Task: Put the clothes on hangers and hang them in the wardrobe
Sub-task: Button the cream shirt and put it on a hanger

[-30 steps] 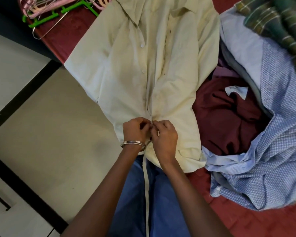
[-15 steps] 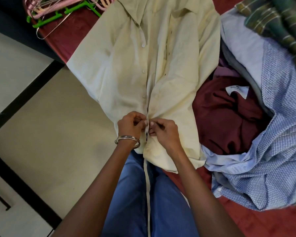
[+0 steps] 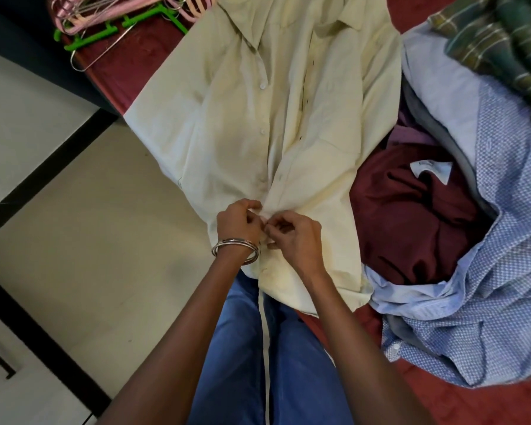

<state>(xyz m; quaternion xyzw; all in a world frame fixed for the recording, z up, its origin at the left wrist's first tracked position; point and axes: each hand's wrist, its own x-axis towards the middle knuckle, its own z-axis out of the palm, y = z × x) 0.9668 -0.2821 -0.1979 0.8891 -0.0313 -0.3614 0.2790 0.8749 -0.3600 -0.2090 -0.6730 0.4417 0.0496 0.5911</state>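
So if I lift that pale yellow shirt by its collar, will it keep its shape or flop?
The pale yellow shirt will probably flop: its thin cloth already wrinkles and drapes over the bed's edge. It looks light for its size. Most of the front is still unbuttoned above where both hands pinch it, so it may gape open.

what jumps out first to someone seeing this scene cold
The cream shirt spread flat on the red bed fills the middle, with the left hand and right hand pinching its front placket near the hem. Right of it lies a heap of clothes: a maroon garment and a blue patterned shirt. At top left lie pink and green hangers.
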